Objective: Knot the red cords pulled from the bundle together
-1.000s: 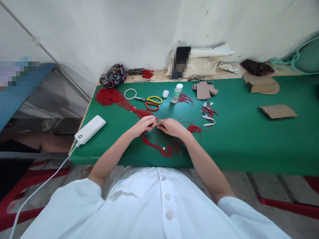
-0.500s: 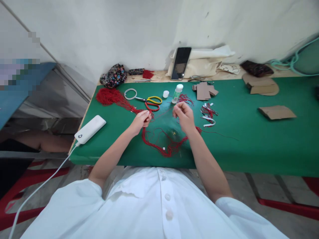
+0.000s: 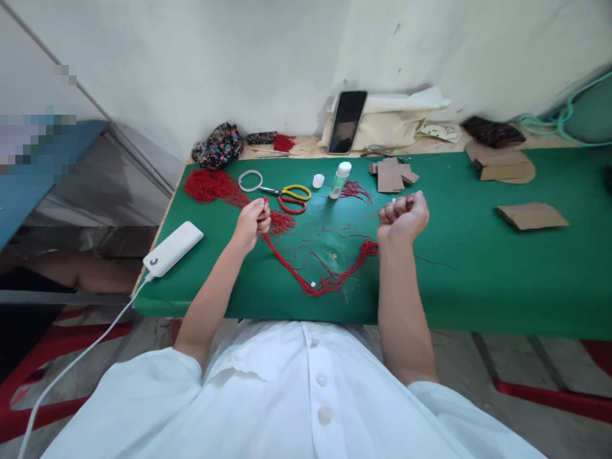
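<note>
My left hand (image 3: 252, 222) pinches a bundle of red cords (image 3: 296, 268) near its upper end, above the green table (image 3: 478, 268). My right hand (image 3: 402, 218) is closed in a fist on a thin red cord, raised to the right of the bundle. The bundle lies in a V shape on the table between both hands, its lowest point near the front edge. A larger heap of red cords (image 3: 206, 183) spreads at the far left, trailing toward my left hand.
Yellow-and-red scissors (image 3: 291, 196), a white ring (image 3: 249, 180), a small bottle (image 3: 340, 178) and its cap (image 3: 318, 180) lie beyond the hands. A white power bank (image 3: 173, 248) with cable sits at the left edge. Cardboard pieces (image 3: 531, 214), a phone (image 3: 347, 121) and bags line the back.
My hands, together over the cords a second ago, have pulled apart: the right hand moved up and right drawing a cord, the left moved up and left. The bundle stretched into a V.
</note>
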A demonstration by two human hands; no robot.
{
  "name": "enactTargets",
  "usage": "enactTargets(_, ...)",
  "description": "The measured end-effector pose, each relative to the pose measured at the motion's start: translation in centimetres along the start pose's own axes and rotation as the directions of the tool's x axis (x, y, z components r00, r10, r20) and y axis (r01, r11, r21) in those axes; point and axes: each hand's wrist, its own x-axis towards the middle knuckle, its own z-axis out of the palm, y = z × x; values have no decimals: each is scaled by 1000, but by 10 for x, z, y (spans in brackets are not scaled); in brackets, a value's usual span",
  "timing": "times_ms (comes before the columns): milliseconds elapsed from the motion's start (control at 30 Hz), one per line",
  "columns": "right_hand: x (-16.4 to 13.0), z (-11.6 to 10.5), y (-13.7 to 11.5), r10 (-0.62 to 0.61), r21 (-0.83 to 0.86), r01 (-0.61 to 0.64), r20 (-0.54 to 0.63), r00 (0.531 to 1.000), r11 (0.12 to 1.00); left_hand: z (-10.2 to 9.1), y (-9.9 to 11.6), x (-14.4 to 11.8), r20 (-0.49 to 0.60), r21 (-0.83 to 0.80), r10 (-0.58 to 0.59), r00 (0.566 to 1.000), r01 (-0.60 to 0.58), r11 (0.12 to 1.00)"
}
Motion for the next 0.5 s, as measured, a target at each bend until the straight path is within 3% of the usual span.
enactTargets(167, 5, -5, -5, 41, -12, -42, -41, 998, 999, 2, -1, 0, 15, 2, -9, 1000, 9, 1000)
enactTargets(367, -1, -2, 6, 37, -356, 34, 191, 981, 934, 7, -5, -2, 55, 34, -47, 997, 45, 998)
enactTargets(433, -5, -2, 12, -23, -538, 151, 238, 971, 829, 8, -6, -3, 74, 50, -54, 996, 50, 997)
enactTargets(500, -10, -3, 18, -111, -765, 369, 369, 923, 528, 9, -7, -4, 90, 64, -60, 994, 54, 996)
